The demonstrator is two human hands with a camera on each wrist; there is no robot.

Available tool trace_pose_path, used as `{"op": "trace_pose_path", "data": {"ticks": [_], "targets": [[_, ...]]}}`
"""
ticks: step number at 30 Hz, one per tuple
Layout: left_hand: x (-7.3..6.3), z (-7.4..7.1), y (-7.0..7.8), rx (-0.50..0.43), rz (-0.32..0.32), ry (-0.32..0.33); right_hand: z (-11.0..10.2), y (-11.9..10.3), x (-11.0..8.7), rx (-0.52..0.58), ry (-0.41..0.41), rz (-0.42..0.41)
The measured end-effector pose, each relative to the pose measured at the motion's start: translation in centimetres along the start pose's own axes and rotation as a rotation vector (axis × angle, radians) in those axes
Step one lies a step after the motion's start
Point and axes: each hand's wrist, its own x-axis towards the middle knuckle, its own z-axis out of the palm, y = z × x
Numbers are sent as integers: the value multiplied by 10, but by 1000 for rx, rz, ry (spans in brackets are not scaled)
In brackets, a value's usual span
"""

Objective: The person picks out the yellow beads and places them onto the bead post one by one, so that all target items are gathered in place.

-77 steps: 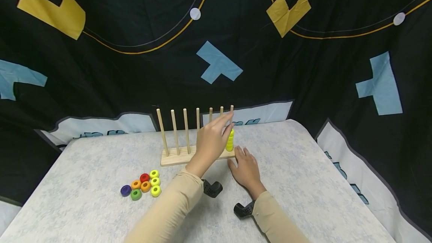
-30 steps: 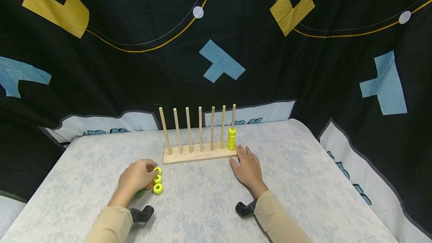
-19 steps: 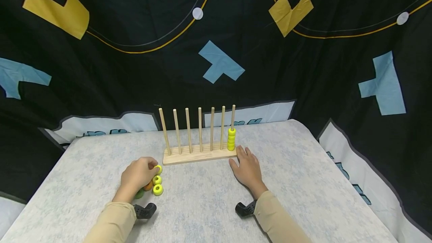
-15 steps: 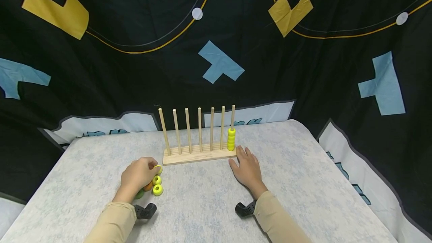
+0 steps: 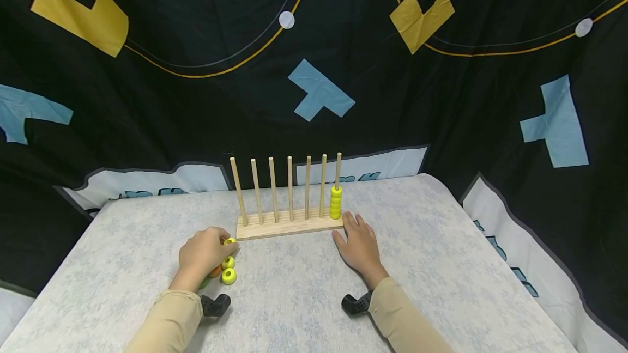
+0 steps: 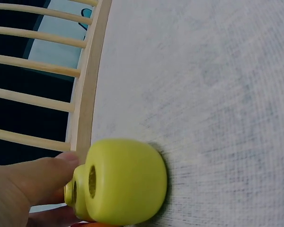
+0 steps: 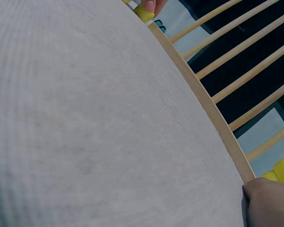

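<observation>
My left hand (image 5: 201, 252) pinches the farthest of three yellow beads between thumb and fingers, low over the table at the left. The nearest yellow bead (image 5: 229, 276) and the middle yellow bead (image 5: 228, 262) stand beside it; in the left wrist view the nearest yellow bead (image 6: 128, 182) looms large. Parts of an orange bead (image 5: 216, 272) and a green bead (image 5: 204, 282) show under the hand, which hides other beads. My right hand (image 5: 360, 247) lies with straight fingers at the right end of the wooden peg rack (image 5: 289, 227). Several yellow beads (image 5: 336, 203) are stacked on its rightmost peg.
The rack's other pegs (image 5: 290, 189) stand upright and bare. A pale patterned cloth covers the table (image 5: 294, 298). Behind it hangs a dark curtain (image 5: 221, 113) with coloured shapes. Black wrist mounts (image 5: 216, 305) sit on both forearms.
My left hand went from the rightmost peg back to the loose beads at the left, then closed on the farthest yellow one. The right hand stays at the rack's end.
</observation>
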Motion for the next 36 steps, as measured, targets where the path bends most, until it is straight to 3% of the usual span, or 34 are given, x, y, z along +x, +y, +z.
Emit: {"op": "trace_pose_path", "data": {"ticks": [8,13,18,23,36], "targets": [[1,3,1,-8,7,4,-1,-1,-1,-1,-6,8],[-5,1,11,-29,18,71,0,0,-1,-6,-18,16],[-13,-5,33,-66,87,209,0,1,1,-6,-7,14],[-20,-9,57,-85,168,298,0,1,1,-1,-12,13],[-20,-21,129,-136,362,406,-1,0,0,0,-11,5]]}}
